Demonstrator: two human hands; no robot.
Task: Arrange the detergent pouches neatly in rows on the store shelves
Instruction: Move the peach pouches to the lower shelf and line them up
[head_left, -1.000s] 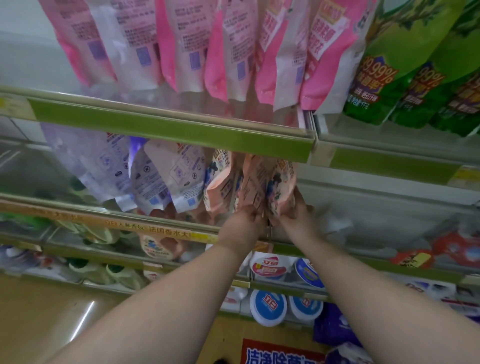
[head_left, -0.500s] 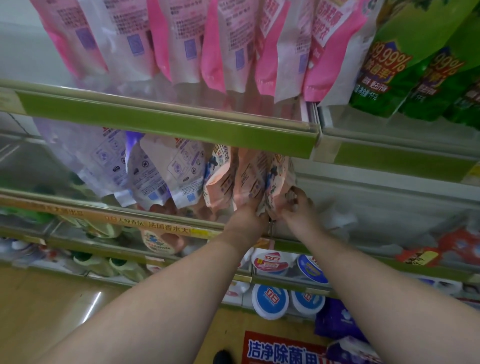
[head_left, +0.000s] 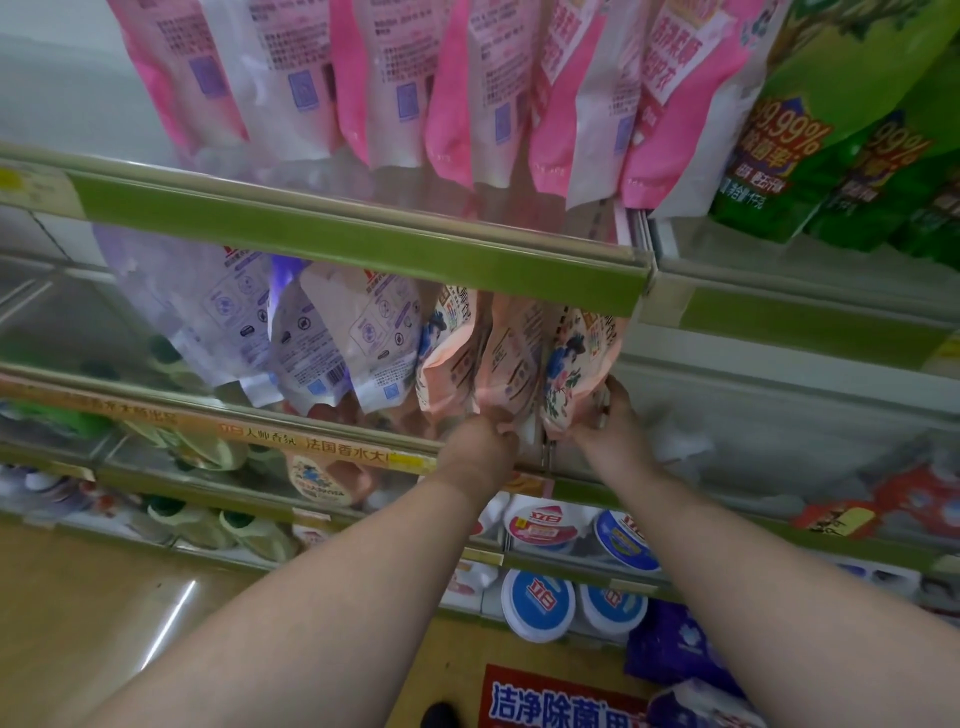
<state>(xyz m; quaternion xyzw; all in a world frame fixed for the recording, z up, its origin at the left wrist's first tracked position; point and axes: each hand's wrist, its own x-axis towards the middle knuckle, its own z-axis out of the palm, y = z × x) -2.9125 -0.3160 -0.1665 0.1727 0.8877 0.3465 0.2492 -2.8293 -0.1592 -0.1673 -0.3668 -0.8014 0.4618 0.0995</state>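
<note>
curled left hand fingers pinch the bottom edge of the middle peach pouch; the right hand grips the floral pouch beside it, on the middle shelf. step: squaring the row. next likely calls for nudging both upright and flush.

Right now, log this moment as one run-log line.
left hand: grips middle peach floral pouch | right hand: holds rightmost peach floral pouch | second shelf

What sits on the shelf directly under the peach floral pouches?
Round tubs with red and blue lids sit below the peach pouches. Both forearms cover part of that shelf.
</note>
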